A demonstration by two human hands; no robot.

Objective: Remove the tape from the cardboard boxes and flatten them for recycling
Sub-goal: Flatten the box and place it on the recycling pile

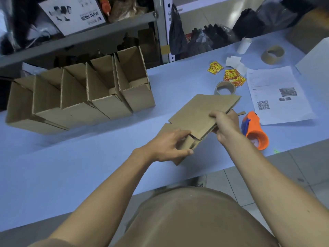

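Note:
A flattened brown cardboard box [199, 113] hangs just above the white table [71, 166], held by both hands. My left hand [167, 145] grips its near flaps at the lower corner, thumb underneath. My right hand [225, 123] pinches the right edge of the flat panel. A row of several open cardboard boxes [85, 98] stands on the table at the left, tops open, leaning on one another. I see no tape on the held box.
An orange tape dispenser [254, 131] lies right of my right hand. Two tape rolls [225, 88] [273, 55], yellow stickers [233, 78], a printed sheet [277, 95] and a paper roll [244, 45] lie at the back right. Metal shelving [106, 31] stands behind the table.

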